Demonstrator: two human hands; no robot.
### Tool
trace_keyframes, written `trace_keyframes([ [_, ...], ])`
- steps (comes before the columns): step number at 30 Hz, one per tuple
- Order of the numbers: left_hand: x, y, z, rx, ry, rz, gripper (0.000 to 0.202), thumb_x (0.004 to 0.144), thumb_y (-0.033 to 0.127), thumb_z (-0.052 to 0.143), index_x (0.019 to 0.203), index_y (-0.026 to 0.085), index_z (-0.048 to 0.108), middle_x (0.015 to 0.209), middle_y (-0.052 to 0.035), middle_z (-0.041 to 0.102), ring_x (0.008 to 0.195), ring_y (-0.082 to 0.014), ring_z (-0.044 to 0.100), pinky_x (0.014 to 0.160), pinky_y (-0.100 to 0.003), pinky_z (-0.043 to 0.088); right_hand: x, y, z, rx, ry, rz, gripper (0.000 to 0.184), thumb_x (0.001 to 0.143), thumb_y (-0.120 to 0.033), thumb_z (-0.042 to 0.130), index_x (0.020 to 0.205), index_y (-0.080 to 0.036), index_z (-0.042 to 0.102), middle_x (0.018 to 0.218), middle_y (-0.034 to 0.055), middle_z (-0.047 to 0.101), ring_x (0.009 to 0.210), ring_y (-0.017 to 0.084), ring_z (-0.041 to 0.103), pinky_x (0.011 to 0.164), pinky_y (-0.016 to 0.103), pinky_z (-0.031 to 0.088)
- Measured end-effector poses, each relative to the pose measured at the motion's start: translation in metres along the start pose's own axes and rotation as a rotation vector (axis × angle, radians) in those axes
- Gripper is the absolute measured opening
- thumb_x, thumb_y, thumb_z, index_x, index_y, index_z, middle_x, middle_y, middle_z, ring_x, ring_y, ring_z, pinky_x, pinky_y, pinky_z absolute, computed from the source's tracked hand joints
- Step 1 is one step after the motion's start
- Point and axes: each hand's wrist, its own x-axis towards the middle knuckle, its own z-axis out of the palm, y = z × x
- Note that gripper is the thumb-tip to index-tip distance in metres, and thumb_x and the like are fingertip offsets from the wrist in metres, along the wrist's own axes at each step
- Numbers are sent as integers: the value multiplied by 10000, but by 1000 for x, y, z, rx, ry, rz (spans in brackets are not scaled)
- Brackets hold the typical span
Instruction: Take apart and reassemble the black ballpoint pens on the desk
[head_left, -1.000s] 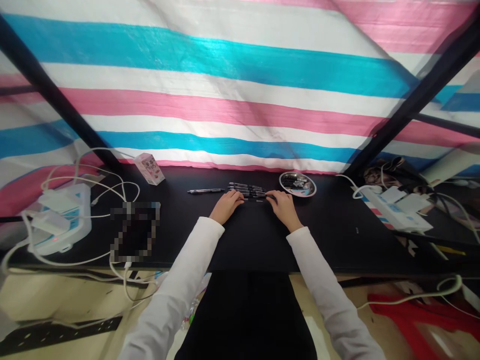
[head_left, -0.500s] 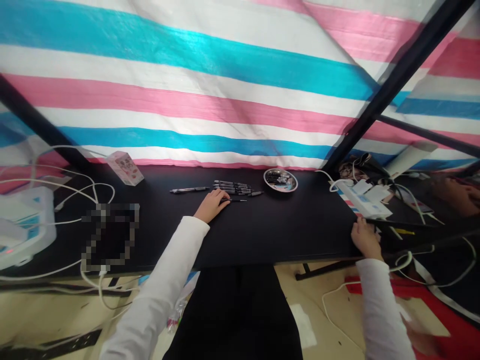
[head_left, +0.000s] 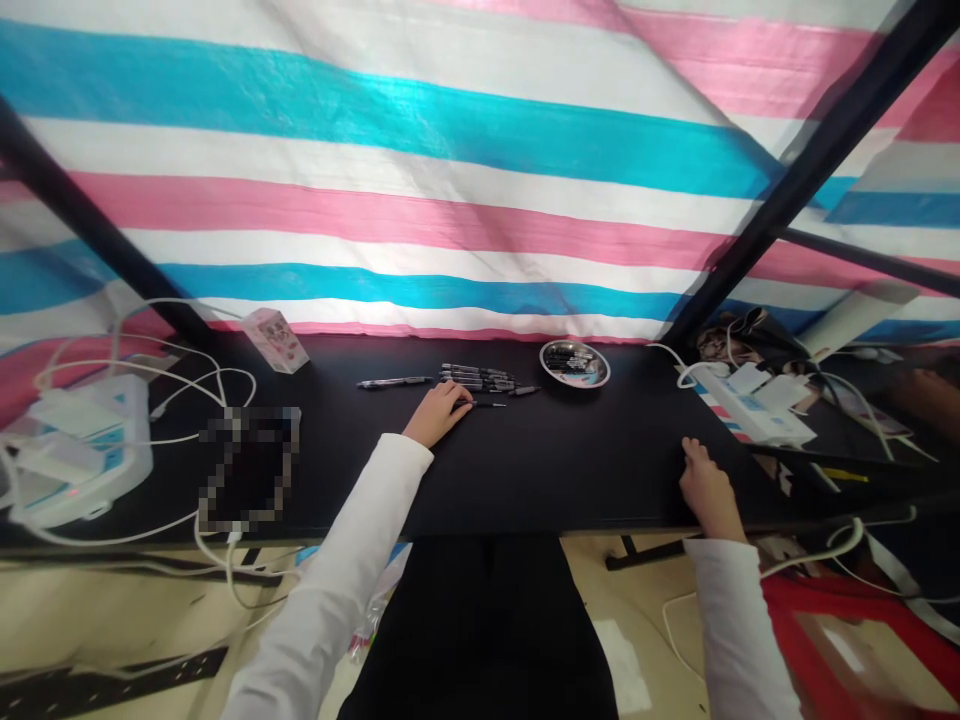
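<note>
"Head view first: what is the left hand (head_left: 437,415) doing?"

"Its fingers lie low and slightly curled, their tips right at the end of a slim black pen (head_left: 486,404) on the matte black tabletop (head_left: 570,470). Whether they touch or pinch it, I can't make out; it's too small here."

"And the right hand (head_left: 709,490)?"

"Well to the right of those fingers, near the table's front edge, loosely spread, with nothing visible in its grasp."

"What's around the left fingers?"

"Just ahead, a tight row of black pens (head_left: 478,377). Farther left, a lone black pen (head_left: 394,381). Ahead and to the right, a round metal dish (head_left: 574,363)."

"Anything hard to read?"

"Left of the hand, a dark rectangular object (head_left: 249,468) is pixelated beyond recognition. Beyond the right fingers, a white power strip (head_left: 750,405) sits tangled in cables."
</note>
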Motion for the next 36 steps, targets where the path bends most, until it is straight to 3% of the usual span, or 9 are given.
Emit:
trace_keyframes([
  [5, 0, 0, 0, 16, -6, -8, 131, 883, 279, 483, 938, 195, 568, 951, -42, 552, 929, -196, 519, 844, -343, 386, 2, -41, 4, 179, -46, -147, 455, 857, -152, 288, 1248, -119, 518, 1249, 179, 551, 1127, 290, 549, 885, 447, 493],
  [11, 0, 1, 0, 18, -11, -4, 138, 880, 277, 487, 956, 201, 573, 960, -43, 553, 927, -198, 518, 819, -334, 393, -3, -110, 9, 432, -146, -452, 596, 772, 14, 244, 1306, -139, 460, 1342, 136, 473, 1231, 205, 457, 1038, 425, 388],
  [16, -1, 2, 0, 44, -13, -4, 174, 888, 292, 475, 1008, 209, 571, 994, -42, 554, 944, -199, 511, 811, -329, 388, -5, -157, -9, 620, -276, -652, 496, 877, -100, 278, 1340, -217, 412, 1396, 73, 419, 1284, 174, 392, 1074, 402, 340],
  [20, -2, 4, 1, 76, -14, 19, 220, 894, 323, 468, 1075, 255, 572, 1012, -35, 542, 974, -201, 500, 816, -330, 381, 1, -162, -18, 606, -163, -536, 386, 850, -337, 510, 1216, -216, 531, 1235, 111, 541, 1159, 252, 494, 990, 448, 400],
  [23, 0, 6, 3, 102, -6, 37, 230, 897, 338, 461, 1084, 278, 583, 985, -35, 530, 957, -197, 495, 810, -325, 377, 3, -158, -17, 561, -162, -500, 365, 769, -415, 620, 1071, -209, 608, 1013, 99, 599, 965, 255, 549, 888, 445, 443],
  [28, 3, 9, 6, 113, 5, 36, 186, 891, 332, 477, 993, 255, 612, 940, -33, 526, 915, -187, 493, 799, -316, 376, 2, -155, -16, 597, -185, -453, 227, 753, -416, 634, 825, -201, 644, 843, 69, 583, 777, 204, 539, 740, 362, 473],
  [36, 7, 10, 8, 60, -10, 59, 123, 893, 273, 479, 907, 198, 575, 945, -33, 560, 904, -178, 509, 822, -312, 385, 2, -152, -25, 569, -226, -420, 189, 809, -349, 563, 721, -201, 641, 751, 44, 580, 714, 181, 556, 665, 313, 456],
])
